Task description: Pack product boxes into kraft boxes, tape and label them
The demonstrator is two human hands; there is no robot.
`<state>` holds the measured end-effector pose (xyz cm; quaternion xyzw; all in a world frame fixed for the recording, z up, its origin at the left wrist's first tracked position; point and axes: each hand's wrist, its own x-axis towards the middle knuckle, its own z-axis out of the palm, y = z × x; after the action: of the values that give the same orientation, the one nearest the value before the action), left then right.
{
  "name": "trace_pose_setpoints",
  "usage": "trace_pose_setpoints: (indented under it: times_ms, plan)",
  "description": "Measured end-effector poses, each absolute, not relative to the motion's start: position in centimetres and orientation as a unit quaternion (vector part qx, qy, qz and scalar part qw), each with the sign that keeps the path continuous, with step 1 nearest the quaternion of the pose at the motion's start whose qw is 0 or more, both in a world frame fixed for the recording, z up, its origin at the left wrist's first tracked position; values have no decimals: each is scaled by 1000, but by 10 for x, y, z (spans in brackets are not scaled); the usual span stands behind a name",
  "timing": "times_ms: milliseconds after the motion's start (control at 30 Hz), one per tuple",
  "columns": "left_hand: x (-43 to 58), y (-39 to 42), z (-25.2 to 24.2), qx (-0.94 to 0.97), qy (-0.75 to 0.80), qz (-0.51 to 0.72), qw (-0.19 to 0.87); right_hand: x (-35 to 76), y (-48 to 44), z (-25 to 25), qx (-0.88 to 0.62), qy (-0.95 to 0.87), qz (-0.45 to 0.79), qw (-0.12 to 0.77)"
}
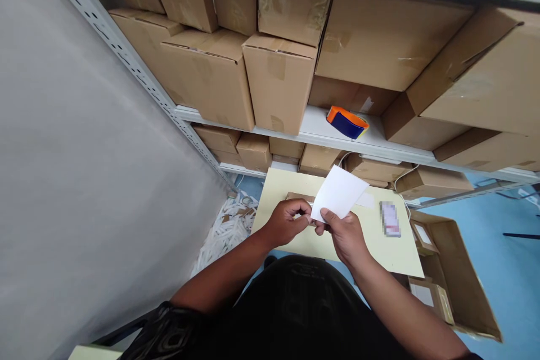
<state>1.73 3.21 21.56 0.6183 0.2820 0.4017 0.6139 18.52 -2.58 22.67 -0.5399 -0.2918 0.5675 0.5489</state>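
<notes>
Paper (340, 194), one white sheet, stands raised over the front middle of a pale yellow table (272, 188), tilted, its top edge leaning to the right. The right hand (346, 234) is clamped on the sheet's lower edge, thumb on the face toward the wearer, fingers behind. The left hand (286, 224) curls at the lower left corner, thumb and fingertips drawn together; whether they pinch that corner cannot be told. The table's left edge runs near the left forearm, with white scraps (219, 236) heaped between it and the grey wall (105, 180), so that side is tight. To the right, more yellow surface shows around a pixelated item (390, 219), as far as the table's right edge, where an open carton (464, 281) stands just beside it. Above and beyond the sheet, a shelf (316, 121) packed with cardboard boxes (278, 79) limits the reach forward; an orange and blue object (348, 122) sits near the shelf's front edge. A brown cardboard piece (297, 197) lies behind the left hand, mostly hidden. Another white sheet (365, 199) is partly covered by the raised one. The right hand's fingers are largely out of sight, the pixelated item's details are unreadable, and the frame cuts off the upper boxes.
</notes>
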Motion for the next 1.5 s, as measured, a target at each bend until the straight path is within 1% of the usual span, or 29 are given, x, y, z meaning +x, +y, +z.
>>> trace_pose_setpoints:
  times_ms: [200, 400, 567, 700, 800, 900, 967, 1067, 1100, 1133, 1167, 1267, 1333, 1500]
  plan:
    - [18, 30, 211, 585, 247, 406, 658, 187, -28, 225, -543, -297, 558, 553]
    - [19, 28, 214, 616, 272, 408, 616, 187, -32, 222, -550, -299, 553, 550]
    - [20, 27, 212, 621, 275, 404, 612, 187, -33, 221, -541, -280, 580, 542]
    - [22, 24, 205, 617, 293, 396, 613, 191, -30, 219, -530, -235, 642, 501]
    - [24, 22, 199, 622, 324, 403, 588, 194, -26, 213, -525, -191, 690, 460]
    - [26, 20, 195, 632, 327, 425, 559, 193, -23, 201, -526, -190, 714, 422]
    - [28, 20, 192, 634, 319, 445, 546, 192, -22, 191, -564, -227, 660, 442]
    - [30, 19, 184, 617, 322, 473, 540, 193, -26, 179, -654, -319, 452, 517]
    - [30, 18, 181, 608, 329, 479, 541, 194, -28, 177, -661, -360, 391, 529]
    - [31, 17, 178, 600, 335, 482, 544, 194, -31, 176, -653, -406, 360, 528]
    - [31, 16, 176, 594, 341, 482, 547, 195, -33, 177, -633, -454, 355, 517]
    - [32, 12, 170, 581, 359, 472, 558, 193, -38, 182, -575, -556, 395, 451]
    - [32, 9, 169, 576, 371, 466, 560, 190, -39, 185, -574, -568, 405, 428]
    - [28, 1, 167, 574, 393, 458, 553, 183, -40, 181, -590, -550, 422, 415]
